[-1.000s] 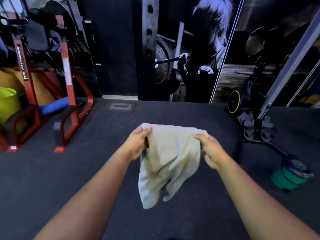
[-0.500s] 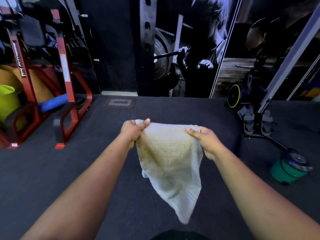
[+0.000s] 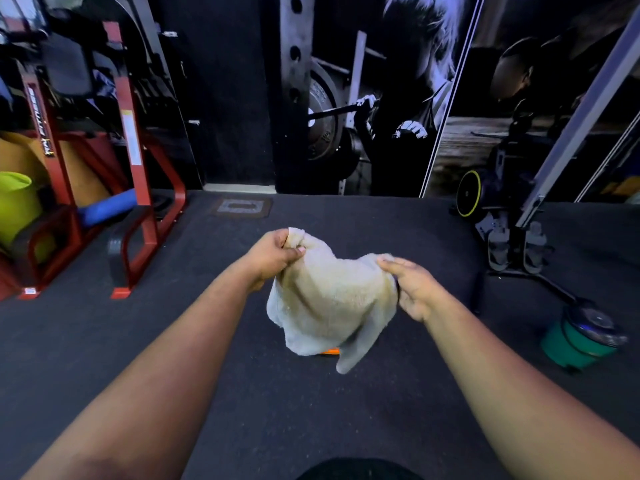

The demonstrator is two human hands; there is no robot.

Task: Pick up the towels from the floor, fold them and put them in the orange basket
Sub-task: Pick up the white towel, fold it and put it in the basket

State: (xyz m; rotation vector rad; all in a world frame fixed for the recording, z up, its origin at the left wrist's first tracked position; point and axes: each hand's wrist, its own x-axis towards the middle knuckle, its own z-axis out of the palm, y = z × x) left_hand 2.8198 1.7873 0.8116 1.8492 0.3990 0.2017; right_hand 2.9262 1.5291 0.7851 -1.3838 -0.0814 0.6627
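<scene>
A cream towel (image 3: pixel 332 299) hangs in the air over the dark gym floor, held by both hands at its top edge. My left hand (image 3: pixel 275 254) grips the top left corner, bunched in curled fingers. My right hand (image 3: pixel 410 285) pinches the top right edge between thumb and fingers. The towel sags between the hands and droops to a point at the lower right. A small orange sliver (image 3: pixel 330 351) shows under the towel's lower edge; I cannot tell whether it is the orange basket.
A red steel rack (image 3: pixel 135 161) stands at the left with a lime-green bin (image 3: pixel 17 206) and a blue roll (image 3: pixel 110 209) behind it. A green weight (image 3: pixel 578 341) sits on the floor at the right, near a machine base (image 3: pixel 516 251). Wall posters close the back.
The towel's hanging part has swung up and bunched; it now sags between the hands. My left hand sits higher than my right, and the hands have come slightly closer.
</scene>
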